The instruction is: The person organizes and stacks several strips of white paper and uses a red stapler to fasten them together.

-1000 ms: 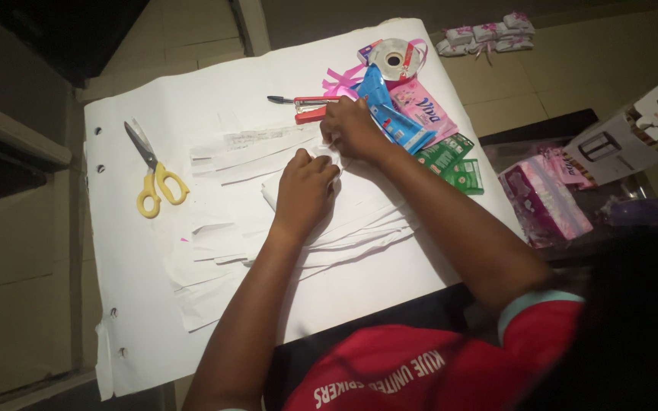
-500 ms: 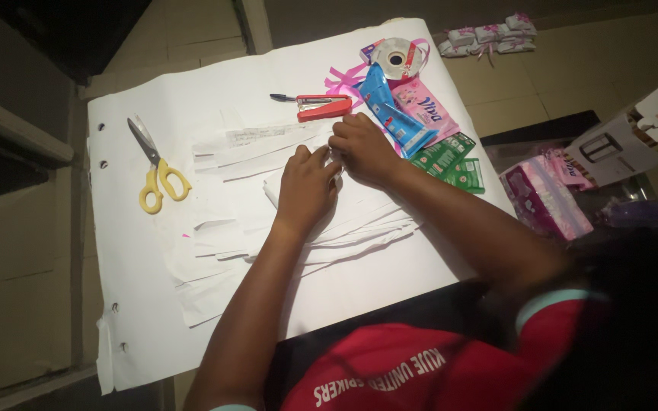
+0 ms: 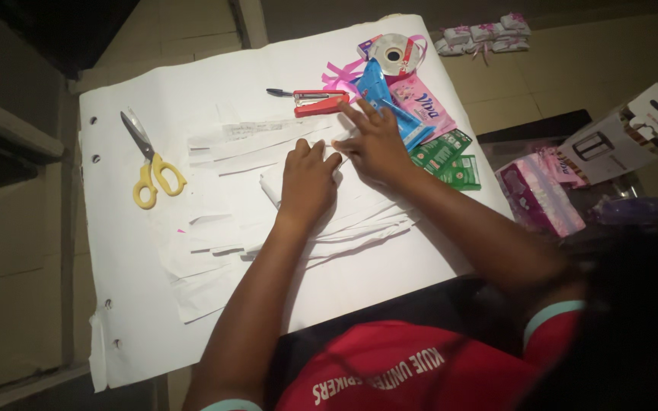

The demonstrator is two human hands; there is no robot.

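Paper strips (image 3: 268, 164) lie fanned across a large white sheet (image 3: 154, 84), and both hands press on them near the middle. Left hand (image 3: 308, 183) rests knuckles up, fingers curled down onto the strips; whether it pinches anything cannot be told. Right hand (image 3: 378, 144) lies beside it, touching, fingers spread flat. Yellow-handled scissors (image 3: 148, 164) sit well apart to the left; a red stapler (image 3: 315, 101) and coloured sachets (image 3: 420, 114) lie just beyond the right hand.

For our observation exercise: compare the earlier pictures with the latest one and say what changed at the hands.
The right hand drew back from beside the red stapler and now spreads its fingers flat on the white paper strips. The left hand stayed pressed on them. The yellow-handled scissors kept their place.
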